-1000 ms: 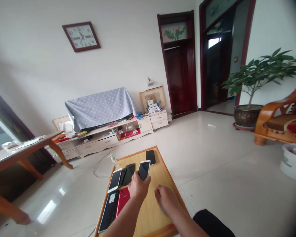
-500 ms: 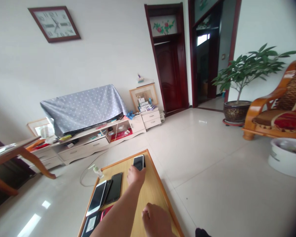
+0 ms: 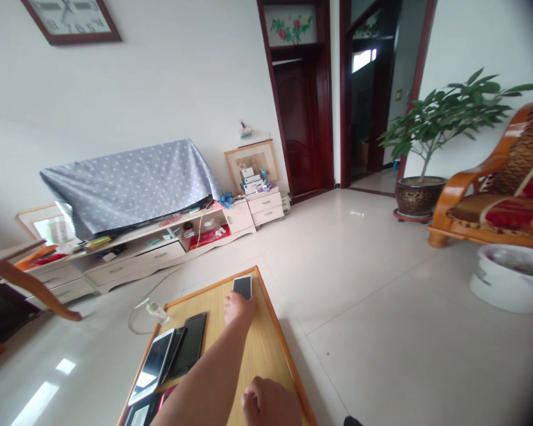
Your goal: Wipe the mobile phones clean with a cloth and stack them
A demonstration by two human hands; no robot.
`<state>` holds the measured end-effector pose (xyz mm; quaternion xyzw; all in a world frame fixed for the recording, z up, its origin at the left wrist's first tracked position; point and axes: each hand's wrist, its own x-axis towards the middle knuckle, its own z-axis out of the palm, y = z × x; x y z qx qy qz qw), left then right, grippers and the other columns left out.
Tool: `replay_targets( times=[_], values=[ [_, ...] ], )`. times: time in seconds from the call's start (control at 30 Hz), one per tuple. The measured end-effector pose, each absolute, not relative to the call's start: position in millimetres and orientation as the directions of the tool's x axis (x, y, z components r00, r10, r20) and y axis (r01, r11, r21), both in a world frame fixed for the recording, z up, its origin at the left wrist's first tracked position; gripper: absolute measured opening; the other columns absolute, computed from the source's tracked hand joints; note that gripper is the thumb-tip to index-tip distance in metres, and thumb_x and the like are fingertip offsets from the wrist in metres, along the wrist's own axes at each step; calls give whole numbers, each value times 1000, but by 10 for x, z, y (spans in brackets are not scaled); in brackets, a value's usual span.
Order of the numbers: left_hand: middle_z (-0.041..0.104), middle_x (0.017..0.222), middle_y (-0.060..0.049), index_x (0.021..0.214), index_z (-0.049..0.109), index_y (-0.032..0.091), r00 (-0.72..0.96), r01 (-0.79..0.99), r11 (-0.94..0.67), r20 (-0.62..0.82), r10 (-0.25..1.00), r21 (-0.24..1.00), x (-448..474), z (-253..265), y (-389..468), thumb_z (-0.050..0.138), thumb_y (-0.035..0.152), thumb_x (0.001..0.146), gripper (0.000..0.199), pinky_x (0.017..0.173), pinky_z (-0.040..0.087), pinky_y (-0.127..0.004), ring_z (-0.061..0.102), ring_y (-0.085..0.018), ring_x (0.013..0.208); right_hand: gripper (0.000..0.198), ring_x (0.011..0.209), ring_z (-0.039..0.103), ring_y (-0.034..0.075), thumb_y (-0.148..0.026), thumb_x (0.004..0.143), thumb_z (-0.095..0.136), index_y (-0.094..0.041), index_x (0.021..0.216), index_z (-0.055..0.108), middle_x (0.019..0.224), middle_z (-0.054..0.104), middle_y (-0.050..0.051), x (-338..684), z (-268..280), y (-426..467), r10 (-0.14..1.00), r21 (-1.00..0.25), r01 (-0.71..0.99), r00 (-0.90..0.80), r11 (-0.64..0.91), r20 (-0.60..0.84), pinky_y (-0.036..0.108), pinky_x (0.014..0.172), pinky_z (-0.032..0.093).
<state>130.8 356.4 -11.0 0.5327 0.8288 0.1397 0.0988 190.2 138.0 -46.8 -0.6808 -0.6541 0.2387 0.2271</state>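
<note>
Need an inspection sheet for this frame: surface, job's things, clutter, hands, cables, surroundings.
Surface: low wooden table with a raised rim, on a glossy tiled floor.
Job's things: white-edged phone at the table's far edge, under the left hand's fingertips.
Clutter: white phone and dark phones overlapping at the table's left side; more devices cut off at the bottom edge.
Hands: left hand stretched forward, fingers on the phone; right hand loosely curled near the table's near edge, holding nothing.
Cables: white cable looping on the floor beside a small bottle.
Surroundings: cloth-covered TV on a low cabinet, potted plant, wooden armchair, wall clock.
</note>
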Motion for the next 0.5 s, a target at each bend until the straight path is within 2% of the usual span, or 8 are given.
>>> replay_targets(
  times=[0.2,0.37,0.5],
  values=[
    [54,134,-20,123,46,18,-462,835,439,-11,887,331,1321,-191,3623,61,60,72,68,101,43,-49,50,-37,127,14,79,69,19,-26,87,54,-27,85,68,82,73,-1,1946,-496,1394,1000,-649,761,-4,-2,-7,26,59,37],
    [53,136,-20,125,46,18,-472,824,447,-13,881,349,1300,-232,3666,61,63,71,72,101,41,-51,48,-38,129,15,79,69,19,-26,88,52,-26,86,68,83,73,0,1932,-521,1397,1000,-644,765,-18,13,-1,26,60,38],
    [52,139,-21,128,45,18,-468,820,434,1,884,372,1294,-224,3644,60,73,68,83,102,40,-53,46,-40,130,16,81,69,19,-26,89,52,-26,88,67,87,74,1,1944,-440,1398,999,-645,764,-36,5,-35,26,63,39]
  ],
)
